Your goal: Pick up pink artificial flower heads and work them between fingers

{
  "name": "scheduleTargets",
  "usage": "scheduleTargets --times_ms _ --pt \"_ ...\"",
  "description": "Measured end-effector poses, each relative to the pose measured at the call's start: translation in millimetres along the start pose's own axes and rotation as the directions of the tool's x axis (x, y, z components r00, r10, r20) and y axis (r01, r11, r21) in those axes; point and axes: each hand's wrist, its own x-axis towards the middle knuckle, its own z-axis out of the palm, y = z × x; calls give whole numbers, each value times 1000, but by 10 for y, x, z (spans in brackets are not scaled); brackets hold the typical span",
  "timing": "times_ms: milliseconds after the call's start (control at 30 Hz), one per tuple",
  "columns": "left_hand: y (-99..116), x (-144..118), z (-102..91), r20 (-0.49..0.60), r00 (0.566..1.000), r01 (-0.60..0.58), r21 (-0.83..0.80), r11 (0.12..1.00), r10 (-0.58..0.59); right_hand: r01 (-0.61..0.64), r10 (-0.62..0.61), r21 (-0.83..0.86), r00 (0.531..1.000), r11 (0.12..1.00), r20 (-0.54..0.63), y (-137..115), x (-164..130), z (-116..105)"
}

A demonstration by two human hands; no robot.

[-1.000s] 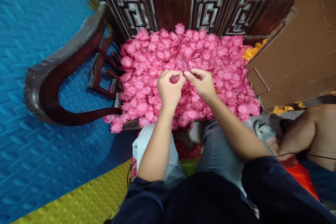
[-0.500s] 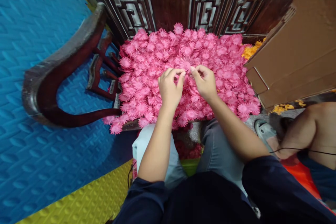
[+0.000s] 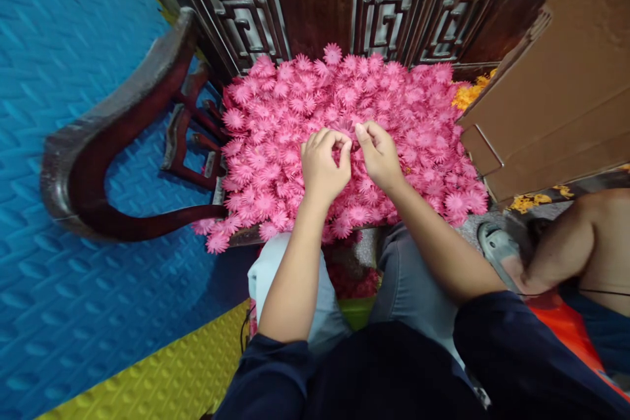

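A pink artificial flower (image 3: 342, 125), its petals darker than those around it, is between my fingertips above a broad heap of pink flowers (image 3: 266, 144). My left hand (image 3: 323, 164) pinches it with thumb and forefinger from the left. From the right, my right hand (image 3: 378, 154) is closed in a pinch at the flower's edge, thumb uppermost. The fingers cover the lower part of this flower, and its centre is hard to make out. More pink flowers lie just below both hands.
A dark curved wooden armrest (image 3: 118, 88) stands left of the heap, above blue matting (image 3: 54, 315). Carved dark panels (image 3: 315, 0) rise behind. On the right are a cardboard box (image 3: 556, 98), orange flowers (image 3: 470, 93) and another person's bent leg (image 3: 590, 243).
The flower in my fingers has tipped, so its petals now show darker and less spread. My left hand has shifted slightly to the right; my right hand has barely moved.
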Motion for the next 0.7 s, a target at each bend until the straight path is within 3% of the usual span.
scheduleTargets --times_ms 133,300,467,700 --pt "2 20 5 -26 993 102 -239 966 -111 -34 31 64 998 997 49 -21 34 -11" --pt "-31 32 15 -13 950 264 -499 825 -312 -88 65 139 985 986 162 -68 61 -46" --pt "-119 56 22 83 940 312 -597 739 -330 -159 121 181 972 970 203 -44 79 -78" --pt "-129 56 35 92 938 312 -642 700 -334 -275 225 314 956 909 186 72 83 -62"
